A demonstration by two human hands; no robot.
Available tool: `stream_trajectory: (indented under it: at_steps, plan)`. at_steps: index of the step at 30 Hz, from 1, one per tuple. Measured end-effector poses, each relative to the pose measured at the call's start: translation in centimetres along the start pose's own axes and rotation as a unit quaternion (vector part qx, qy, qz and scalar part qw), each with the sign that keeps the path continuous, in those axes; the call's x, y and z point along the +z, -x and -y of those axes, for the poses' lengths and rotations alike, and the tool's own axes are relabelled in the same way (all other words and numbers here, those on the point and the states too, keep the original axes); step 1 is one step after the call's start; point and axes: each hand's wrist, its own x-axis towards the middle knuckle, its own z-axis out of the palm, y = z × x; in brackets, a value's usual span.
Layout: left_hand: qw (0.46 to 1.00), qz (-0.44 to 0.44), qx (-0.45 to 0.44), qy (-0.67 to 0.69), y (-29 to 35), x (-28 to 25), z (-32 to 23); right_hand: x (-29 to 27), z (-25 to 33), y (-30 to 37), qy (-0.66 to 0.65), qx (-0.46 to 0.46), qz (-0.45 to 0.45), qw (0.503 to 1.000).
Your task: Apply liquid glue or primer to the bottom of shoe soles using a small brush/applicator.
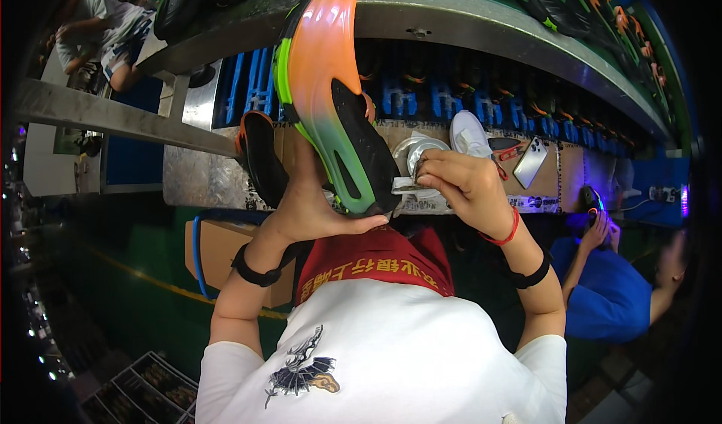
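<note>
Right hand [468, 187] partly hides a silver dish [418, 149].

we see a white phone [531, 162] lying on the table [201, 185] near a red tool [509, 153]. we also see a brown box [219, 255], a green floor [159, 243] with a yellow line [162, 283], and a person in blue [611, 289].

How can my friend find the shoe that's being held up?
Find the long workbench, then the person's left hand near it. That hand holds up the shoe, sole facing the camera. Its orange-to-green sole sets it apart from the dark shoe at left and the white shoe-like thing at right.
</note>
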Motion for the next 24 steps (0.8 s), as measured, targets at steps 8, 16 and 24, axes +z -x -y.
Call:
stream_trajectory:
  at_steps: [8,16,24]
  plan:
    - [1.000,0.007,-0.006,0.024,-1.1,-0.5,-1.0,0.2,0.5,-0.7,0.162,-0.105,-0.035,0.981]
    - [0.996,0.002,-0.026,0.090,-0.5,-0.2,-0.3,0.1,0.7,-1.8,0.170,-0.129,-0.070,0.974]
    - [0.994,-0.012,-0.040,0.104,-0.1,-0.2,0.0,0.3,0.8,-2.6,0.170,-0.138,-0.096,0.971]
